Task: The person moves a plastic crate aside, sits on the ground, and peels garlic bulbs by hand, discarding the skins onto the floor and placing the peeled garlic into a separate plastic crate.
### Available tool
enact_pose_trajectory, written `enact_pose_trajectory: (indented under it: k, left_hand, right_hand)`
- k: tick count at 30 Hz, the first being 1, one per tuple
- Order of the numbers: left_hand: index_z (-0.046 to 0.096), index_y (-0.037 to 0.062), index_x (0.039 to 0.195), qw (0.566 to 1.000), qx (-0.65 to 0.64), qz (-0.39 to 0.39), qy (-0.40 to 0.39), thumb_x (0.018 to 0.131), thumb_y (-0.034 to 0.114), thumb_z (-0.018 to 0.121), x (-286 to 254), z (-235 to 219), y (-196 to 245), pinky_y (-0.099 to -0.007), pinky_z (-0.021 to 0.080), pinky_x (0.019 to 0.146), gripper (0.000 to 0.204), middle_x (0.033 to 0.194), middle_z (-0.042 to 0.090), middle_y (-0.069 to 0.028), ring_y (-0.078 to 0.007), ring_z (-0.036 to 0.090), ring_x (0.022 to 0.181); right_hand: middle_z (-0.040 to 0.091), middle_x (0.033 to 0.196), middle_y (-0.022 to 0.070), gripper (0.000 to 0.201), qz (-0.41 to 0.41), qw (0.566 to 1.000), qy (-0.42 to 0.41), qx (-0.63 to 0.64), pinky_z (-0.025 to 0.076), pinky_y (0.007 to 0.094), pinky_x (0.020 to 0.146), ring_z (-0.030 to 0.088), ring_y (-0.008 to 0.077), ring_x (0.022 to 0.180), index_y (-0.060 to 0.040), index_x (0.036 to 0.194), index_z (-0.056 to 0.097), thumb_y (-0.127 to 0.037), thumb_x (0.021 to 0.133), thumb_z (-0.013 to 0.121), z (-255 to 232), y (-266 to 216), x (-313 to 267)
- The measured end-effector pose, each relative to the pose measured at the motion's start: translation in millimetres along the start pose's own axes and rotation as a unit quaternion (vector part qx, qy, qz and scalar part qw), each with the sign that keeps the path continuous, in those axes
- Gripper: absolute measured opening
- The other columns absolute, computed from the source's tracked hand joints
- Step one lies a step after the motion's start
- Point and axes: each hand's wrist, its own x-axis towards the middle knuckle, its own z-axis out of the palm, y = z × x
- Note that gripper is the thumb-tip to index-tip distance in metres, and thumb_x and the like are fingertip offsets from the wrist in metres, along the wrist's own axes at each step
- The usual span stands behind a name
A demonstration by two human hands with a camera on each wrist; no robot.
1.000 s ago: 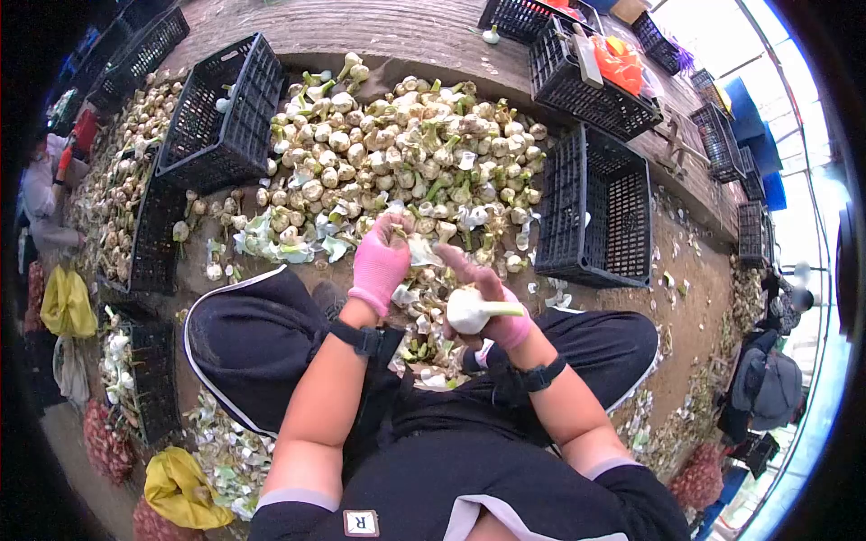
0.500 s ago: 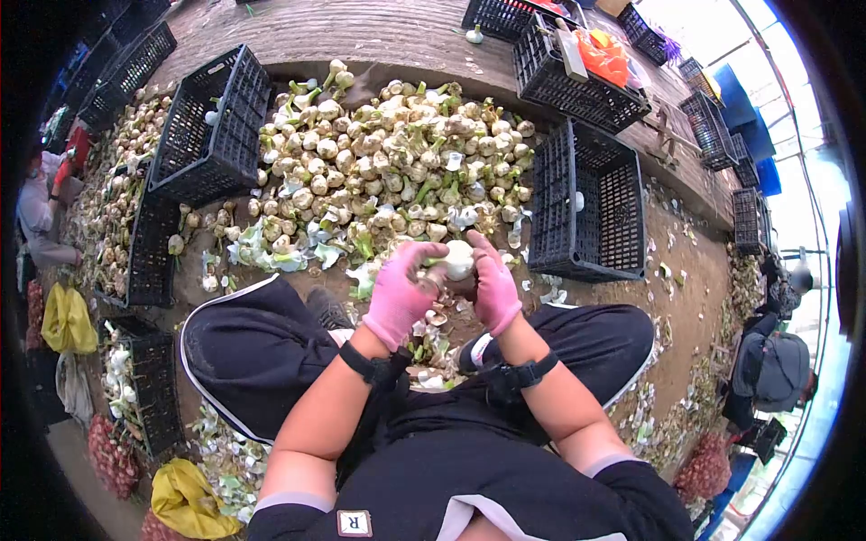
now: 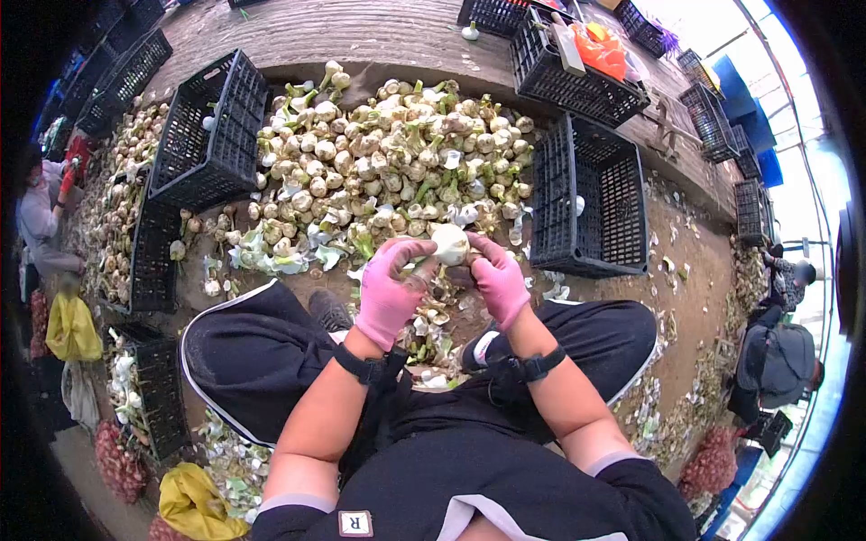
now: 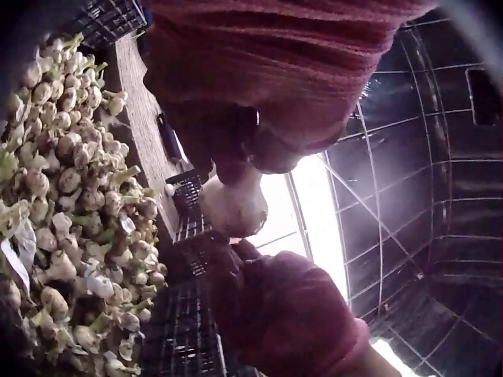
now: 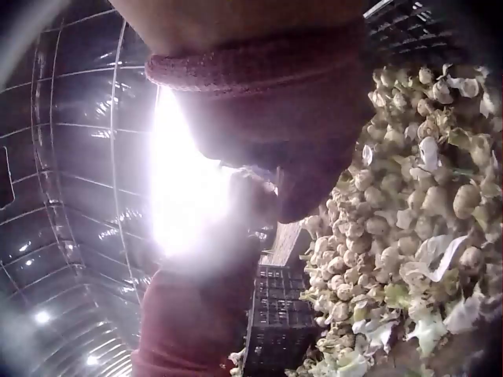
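Both gloved hands (image 3: pixel 442 275) pinch one garlic bulb (image 3: pixel 450 243) between curled fingers.

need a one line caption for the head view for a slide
Two pink-gloved hands, left hand and right hand, hold one garlic bulb above a garlic pile flanked by black crates.

A white letter "R" stands on a small square patch (image 3: pixel 353 523) sewn to the person's black fabric top (image 3: pixel 424 487).
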Motion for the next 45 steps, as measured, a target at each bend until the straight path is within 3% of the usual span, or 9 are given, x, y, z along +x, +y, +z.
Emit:
enact_pose_trajectory:
  k: [10, 16, 25, 27, 29, 32, 37, 39, 45]
  left_hand:
    - [0.067, 0.0031, 0.096, 0.999, 0.024, 0.02, -0.014, 0.075, 0.001, 0.071, -9, 8, -7, -0.0311, 0.049, 0.077, 0.021, 0.09, 0.066, -0.0102, -0.0221, 0.063, 0.087]
    - [0.063, -0.0023, 0.099, 0.948, -0.218, -0.231, 0.014, 0.081, 0.004, 0.069, -5, 5, 1, -0.025, 0.051, 0.069, 0.02, 0.091, 0.067, -0.0098, -0.0156, 0.065, 0.078]
    - [0.055, 0.0004, 0.115, 0.703, -0.611, -0.365, -0.017, 0.09, 0.012, 0.052, 3, -13, -11, -0.0421, 0.054, 0.087, 0.028, 0.109, 0.062, -0.0156, -0.0289, 0.063, 0.101]
    - [0.051, 0.0012, 0.123, 0.678, -0.632, -0.375, -0.021, 0.089, 0.016, 0.05, 1, -16, -18, -0.0466, 0.05, 0.092, 0.037, 0.116, 0.06, -0.0144, -0.0302, 0.06, 0.106]
    - [0.049, 0.0021, 0.128, 0.613, -0.688, -0.387, -0.04, 0.089, 0.016, 0.05, -1, -16, -29, -0.0469, 0.048, 0.092, 0.041, 0.118, 0.06, -0.0137, -0.0307, 0.061, 0.102]
    - [0.049, 0.002, 0.126, 0.561, -0.717, -0.401, -0.103, 0.091, 0.016, 0.047, -3, -15, -34, -0.0478, 0.047, 0.093, 0.039, 0.115, 0.06, -0.0137, -0.0306, 0.061, 0.099]
    - [0.052, 0.0025, 0.119, 0.637, -0.602, -0.477, -0.069, 0.093, 0.019, 0.045, -4, -6, -16, -0.0461, 0.048, 0.089, 0.031, 0.103, 0.061, -0.0122, -0.0279, 0.062, 0.09]
    - [0.053, 0.0029, 0.114, 0.648, -0.598, -0.466, -0.077, 0.093, 0.021, 0.047, -5, -9, -17, -0.0431, 0.05, 0.085, 0.028, 0.096, 0.06, -0.0094, -0.025, 0.062, 0.086]
    - [0.056, -0.0028, 0.108, 0.707, -0.561, -0.43, -0.008, 0.094, 0.014, 0.051, 1, -7, 0, -0.0319, 0.053, 0.075, 0.023, 0.085, 0.061, -0.0081, -0.0193, 0.06, 0.075]
  right_hand:
    - [0.061, 0.069, 0.0041, 0.017, -0.081, 0.943, 0.089, -0.31, 0.044, 0.0252, 0.056, 0.054, 0.0083, 0.062, -0.0006, 0.087, 0.06, -0.018, 0.085, 0.06, 0, 11, 0]
    - [0.06, 0.064, 0.0054, 0.018, -0.095, 0.938, 0.124, -0.311, 0.044, 0.026, 0.054, 0.055, 0.0105, 0.057, -0.0001, 0.087, 0.06, -0.018, 0.085, 0.059, -11, 8, 8]
    - [0.061, 0.065, 0.0047, 0.014, -0.124, 0.914, 0.273, -0.272, 0.046, 0.0296, 0.054, 0.057, 0.0142, 0.056, -0.0011, 0.083, 0.059, -0.015, 0.083, 0.059, -52, 12, 36]
    - [0.065, 0.087, 0.0076, 0.019, -0.051, 0.887, 0.241, -0.39, 0.049, 0.0278, 0.066, 0.062, 0.015, 0.074, -0.0013, 0.096, 0.06, -0.013, 0.082, 0.06, -46, -3, 25]
    - [0.055, 0.122, 0.0097, 0.044, -0.247, 0.918, 0.056, -0.305, 0.048, 0.0319, 0.087, 0.057, 0.0204, 0.106, -0.0026, 0.121, 0.051, -0.008, 0.079, 0.062, -54, 13, 30]
    - [0.048, 0.132, 0.0103, 0.058, -0.26, 0.94, -0.084, -0.205, 0.047, 0.0326, 0.091, 0.051, 0.0222, 0.117, -0.0066, 0.131, 0.049, -0.008, 0.077, 0.07, 0, -17, 5]
    - [0.059, 0.12, 0.0099, 0.042, -0.451, 0.79, -0.089, -0.407, 0.05, 0.0314, 0.085, 0.058, 0.0199, 0.107, -0.0029, 0.125, 0.057, -0.015, 0.086, 0.067, 23, -25, -1]
    - [0.067, 0.102, 0.0096, 0.028, -0.219, 0.935, 0.025, -0.276, 0.051, 0.0283, 0.079, 0.063, 0.0152, 0.093, -0.0003, 0.113, 0.064, -0.019, 0.092, 0.061, 20, -12, -1]
    - [0.065, 0.097, 0.0061, 0.032, -0.123, 0.97, 0.05, -0.204, 0.049, 0.0237, 0.07, 0.06, 0.0092, 0.082, 0.001, 0.117, 0.059, -0.019, 0.093, 0.059, 1, 1, 5]
